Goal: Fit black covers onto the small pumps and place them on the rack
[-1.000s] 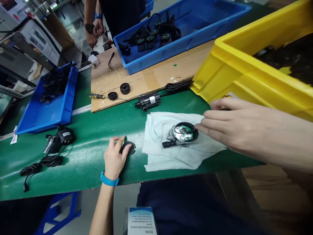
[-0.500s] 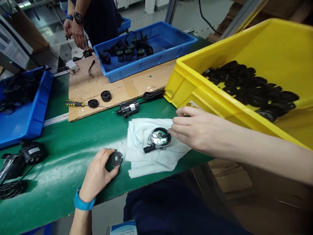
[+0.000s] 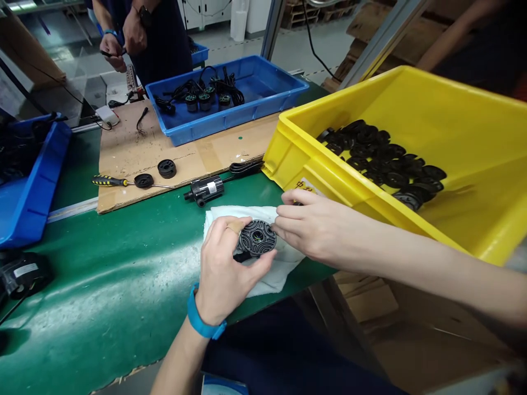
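Logging, near the front edge of the green bench [image 3: 102,296], one ribbed black disc [image 3: 257,238] with a central hole, held flat just above a white cloth [image 3: 288,267]. We enter the left-hand grip [image 3: 226,274] as closed on the disc, its fingers over the near side, with a blue wristband [image 3: 201,321] at the wrist. We enter the right-hand grip [image 3: 317,233] as half-curled, its fingertips [image 3: 276,224] touching the disc's right rim. A small dark bit shows at its thumb, too small for us to name, so we cannot tell whether it holds anything else.

Under the disc we list a pump body, nearly hidden, with only its black stub [image 3: 242,257] showing on the cloth. We judge the step in hand to be fitting the disc onto that body; squaring it on the rim and pressing evenly looks like the next need.

Further entries: a yellow crate [image 3: 313,159] at the bench's far edge, holding many like discs [image 3: 382,153]; a finished-looking black pump [image 3: 205,190] on the bench; a screwdriver [image 3: 107,181] on a cardboard sheet [image 3: 123,189]; a blue tray [image 3: 197,126] of wired parts; a co-worker's hands [image 3: 113,52] beyond.
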Demonstrator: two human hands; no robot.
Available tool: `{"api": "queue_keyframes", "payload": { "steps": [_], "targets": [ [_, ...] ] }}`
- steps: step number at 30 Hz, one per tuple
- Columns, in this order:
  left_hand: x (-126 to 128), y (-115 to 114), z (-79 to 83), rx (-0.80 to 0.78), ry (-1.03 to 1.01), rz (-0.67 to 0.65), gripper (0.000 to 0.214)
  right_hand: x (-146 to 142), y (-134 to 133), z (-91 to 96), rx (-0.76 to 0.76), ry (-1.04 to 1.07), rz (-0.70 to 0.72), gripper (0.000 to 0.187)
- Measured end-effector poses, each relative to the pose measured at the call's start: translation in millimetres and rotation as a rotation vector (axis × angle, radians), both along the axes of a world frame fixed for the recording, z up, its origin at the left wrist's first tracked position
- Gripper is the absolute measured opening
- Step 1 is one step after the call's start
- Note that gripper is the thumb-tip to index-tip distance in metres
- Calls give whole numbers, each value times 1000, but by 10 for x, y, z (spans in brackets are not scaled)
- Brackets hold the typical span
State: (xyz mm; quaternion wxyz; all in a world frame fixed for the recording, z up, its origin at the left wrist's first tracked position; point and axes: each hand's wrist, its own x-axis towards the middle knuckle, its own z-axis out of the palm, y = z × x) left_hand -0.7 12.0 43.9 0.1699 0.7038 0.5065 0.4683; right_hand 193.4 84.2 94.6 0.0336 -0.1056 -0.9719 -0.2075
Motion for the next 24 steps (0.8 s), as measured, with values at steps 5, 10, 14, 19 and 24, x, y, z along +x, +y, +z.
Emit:
{"api": "queue_keyframes", "payload": {
  "steps": [5, 10, 14, 19, 24],
  "targets": [
    [-2, 33, -16, -35, 69, -11, 40, 7, -7, -10, 13, -12, -28, 42],
    [-26, 66, 34, -93, 83, -50, 40, 13, -13, 3, -7, -4, -16, 38],
    [-54, 103, 52, -146, 21, -102, 42, 12, -17, 4, -43, 32, -4, 37],
    [-25, 81, 39, -150, -41, -94, 44, 23, -3, -4, -19, 25, 4, 36],
    [7, 54, 44, -153, -6, -75, 43, 35, 5, -22, 12, 26, 8, 37]
  ]
}}
